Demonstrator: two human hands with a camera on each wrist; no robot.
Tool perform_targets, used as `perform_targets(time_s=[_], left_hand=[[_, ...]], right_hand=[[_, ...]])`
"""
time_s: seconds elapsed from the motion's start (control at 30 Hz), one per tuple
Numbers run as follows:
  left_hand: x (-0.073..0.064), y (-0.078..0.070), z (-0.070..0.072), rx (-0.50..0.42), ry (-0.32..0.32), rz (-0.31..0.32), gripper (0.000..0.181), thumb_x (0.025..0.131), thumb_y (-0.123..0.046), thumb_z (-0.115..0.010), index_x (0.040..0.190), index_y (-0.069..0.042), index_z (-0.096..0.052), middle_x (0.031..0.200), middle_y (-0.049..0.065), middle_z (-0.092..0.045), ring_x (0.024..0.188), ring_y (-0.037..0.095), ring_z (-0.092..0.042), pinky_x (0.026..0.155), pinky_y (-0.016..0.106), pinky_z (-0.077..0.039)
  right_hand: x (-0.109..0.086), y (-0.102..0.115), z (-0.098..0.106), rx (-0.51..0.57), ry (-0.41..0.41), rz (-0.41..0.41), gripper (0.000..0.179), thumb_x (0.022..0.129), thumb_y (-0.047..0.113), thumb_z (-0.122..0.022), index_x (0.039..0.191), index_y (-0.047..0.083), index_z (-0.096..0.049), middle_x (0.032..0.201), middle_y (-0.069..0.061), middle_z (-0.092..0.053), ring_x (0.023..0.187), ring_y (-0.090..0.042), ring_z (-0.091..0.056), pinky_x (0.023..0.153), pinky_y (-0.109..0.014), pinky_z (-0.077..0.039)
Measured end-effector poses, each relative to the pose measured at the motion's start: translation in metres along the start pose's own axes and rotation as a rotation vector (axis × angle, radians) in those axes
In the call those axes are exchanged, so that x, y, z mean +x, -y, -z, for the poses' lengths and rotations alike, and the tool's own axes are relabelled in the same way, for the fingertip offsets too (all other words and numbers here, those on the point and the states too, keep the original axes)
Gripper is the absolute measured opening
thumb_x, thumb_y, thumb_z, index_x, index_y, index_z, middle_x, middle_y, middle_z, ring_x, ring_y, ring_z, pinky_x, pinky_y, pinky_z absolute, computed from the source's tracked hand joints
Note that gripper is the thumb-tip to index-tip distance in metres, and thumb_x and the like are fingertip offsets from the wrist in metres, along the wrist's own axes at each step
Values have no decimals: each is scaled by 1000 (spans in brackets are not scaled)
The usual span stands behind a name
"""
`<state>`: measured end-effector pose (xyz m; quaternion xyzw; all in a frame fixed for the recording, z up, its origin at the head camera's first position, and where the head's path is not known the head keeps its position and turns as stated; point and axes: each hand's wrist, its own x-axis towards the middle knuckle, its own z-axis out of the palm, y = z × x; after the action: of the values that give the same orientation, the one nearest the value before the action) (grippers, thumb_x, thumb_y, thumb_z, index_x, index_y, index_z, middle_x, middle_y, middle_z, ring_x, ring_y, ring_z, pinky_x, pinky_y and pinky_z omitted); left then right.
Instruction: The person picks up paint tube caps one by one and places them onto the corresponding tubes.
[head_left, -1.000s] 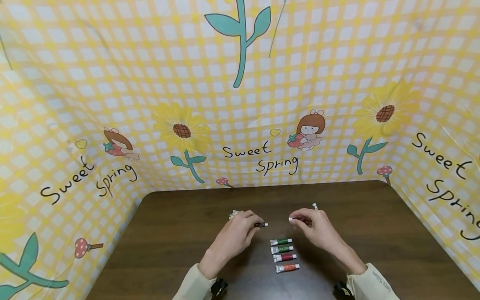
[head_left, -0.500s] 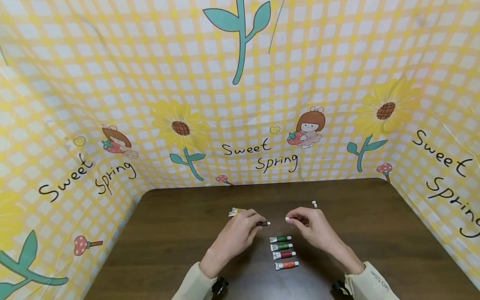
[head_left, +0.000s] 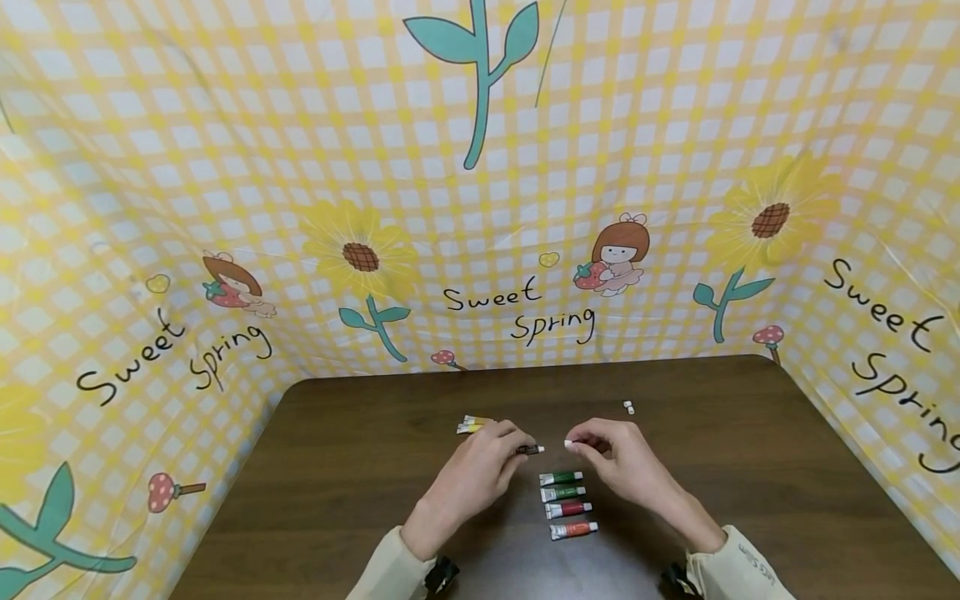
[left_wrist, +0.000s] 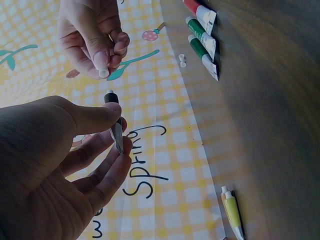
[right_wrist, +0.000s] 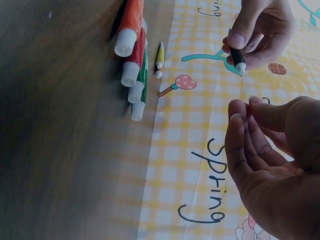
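Observation:
A small dark paint tube [head_left: 529,450] is pinched between the thumb and fingers of my left hand [head_left: 472,475], its bare white nozzle pointing right. Facing it, my right hand [head_left: 633,462] pinches a small white cap [left_wrist: 103,73] between thumb and fingertips. A short gap separates cap and nozzle, both held above the table. Below the hands lies a column of capped tubes: a dark green tube [head_left: 561,478], another green tube [head_left: 562,493], a red tube [head_left: 568,508] and an orange tube [head_left: 573,531]. In the right wrist view the cap is hidden by the fingertips.
Behind my left hand lie yellow tubes [head_left: 471,425], partly covered by it. Two loose white caps [head_left: 628,407] sit beyond my right hand. The brown table [head_left: 360,483] ends at a yellow checked cloth [head_left: 420,333] along the back and sides.
My right hand has moved left with the cap, narrowing the gap to the nozzle. The left hand has shifted slightly right with the dark tube, and more of the yellow tubes shows.

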<state>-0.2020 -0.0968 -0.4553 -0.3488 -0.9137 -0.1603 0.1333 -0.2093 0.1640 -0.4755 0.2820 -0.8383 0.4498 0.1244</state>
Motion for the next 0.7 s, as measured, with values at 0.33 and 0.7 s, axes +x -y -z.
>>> perform_targets(time_s=[0.33,0.7], left_hand=[[0,-2,0,-21,-7,-7,15,103,-15,-73,117,-16,-78,114,-3,-73,99,13,-66,84,28,-58],[0,-4,1,-13,-26,-22,14,104,-16,-73,117,-17,-78,113,-4,-73,99,12,-67,85,29,-59]], right_hand=[[-1,2,-2,14,19,4,12,98,5,-77,99,17,-79,91,-2,-79,75,-8,-69,68,-25,-59],[-1,2,-5,16,33,17,12,98,6,-77,99,19,-78,91,5,-77,75,-3,-67,68,-25,-59]])
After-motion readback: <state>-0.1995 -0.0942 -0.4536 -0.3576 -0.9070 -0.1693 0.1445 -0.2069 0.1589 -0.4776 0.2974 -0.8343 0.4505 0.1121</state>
